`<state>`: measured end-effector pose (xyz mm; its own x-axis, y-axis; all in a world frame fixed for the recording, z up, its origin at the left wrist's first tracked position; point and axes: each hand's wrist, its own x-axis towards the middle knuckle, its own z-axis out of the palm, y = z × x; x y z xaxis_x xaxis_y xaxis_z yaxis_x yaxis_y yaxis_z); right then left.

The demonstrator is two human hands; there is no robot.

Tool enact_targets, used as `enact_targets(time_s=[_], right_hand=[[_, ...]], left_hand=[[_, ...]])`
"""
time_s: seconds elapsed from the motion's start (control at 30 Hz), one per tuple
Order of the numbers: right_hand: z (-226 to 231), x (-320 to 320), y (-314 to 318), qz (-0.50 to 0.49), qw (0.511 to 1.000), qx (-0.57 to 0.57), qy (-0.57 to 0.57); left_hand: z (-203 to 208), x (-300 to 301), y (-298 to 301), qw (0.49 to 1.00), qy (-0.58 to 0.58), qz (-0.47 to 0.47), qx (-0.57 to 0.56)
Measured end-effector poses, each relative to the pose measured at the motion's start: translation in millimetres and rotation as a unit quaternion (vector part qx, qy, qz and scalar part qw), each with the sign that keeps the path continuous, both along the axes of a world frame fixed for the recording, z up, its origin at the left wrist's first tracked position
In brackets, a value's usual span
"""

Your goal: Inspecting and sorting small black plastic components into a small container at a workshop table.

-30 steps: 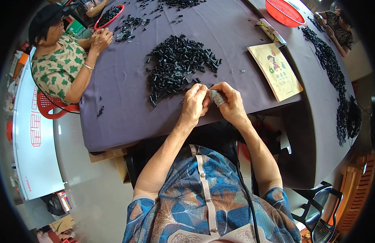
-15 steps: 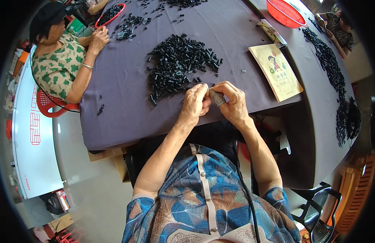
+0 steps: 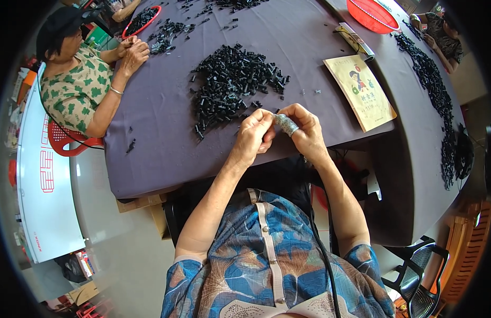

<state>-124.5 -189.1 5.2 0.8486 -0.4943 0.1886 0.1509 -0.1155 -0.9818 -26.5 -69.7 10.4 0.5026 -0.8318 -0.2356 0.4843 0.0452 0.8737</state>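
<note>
Near the front edge of the dark-covered table, my left hand (image 3: 251,139) and my right hand (image 3: 309,129) meet at their fingertips, both closed in a pinch. What lies between the fingers is hidden or too small to name. A grey speckled wrap (image 3: 286,124) covers my right thumb. Just beyond my hands spreads a heap of small black tube-like plastic pieces (image 3: 232,85). A few small clear bits (image 3: 317,91) lie to the right of that heap.
A yellow booklet (image 3: 360,94) and a rolled sheet (image 3: 355,41) lie right of the heap. A red basket (image 3: 373,17) stands at far right, beside a long row of black pieces (image 3: 436,95). At left a co-worker's hands (image 3: 133,54) work over the table (image 3: 150,159).
My right thumb has turned, showing more of its speckled wrap. My hands remain together in nearly the same place. The co-worker's hands at left have shifted slightly.
</note>
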Motion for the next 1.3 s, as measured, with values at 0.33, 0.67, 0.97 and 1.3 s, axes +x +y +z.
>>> enact_targets(time_s=[0.33, 0.67, 0.97, 1.3], right_hand=[[-10.1, 3.4, -5.6, 0.036, 0.998, 0.055, -0.016], [-12.5, 4.9, -3.2, 0.042, 0.994, 0.093, -0.030], [-11.3, 4.9, 6.8, 0.008, 0.998, 0.027, -0.063], [-9.3, 6.4, 7.3, -0.070, 0.963, -0.235, -0.113]], left_hand=[[-6.3, 5.9, 2.5, 0.996, -0.092, 0.007, -0.005], [-9.5, 2.8, 4.0, 0.990, -0.138, -0.004, -0.027], [-7.5, -5.8, 2.6, 0.985, -0.165, 0.044, 0.003], [-11.0, -8.8, 3.2, 0.972, -0.222, 0.071, 0.028]])
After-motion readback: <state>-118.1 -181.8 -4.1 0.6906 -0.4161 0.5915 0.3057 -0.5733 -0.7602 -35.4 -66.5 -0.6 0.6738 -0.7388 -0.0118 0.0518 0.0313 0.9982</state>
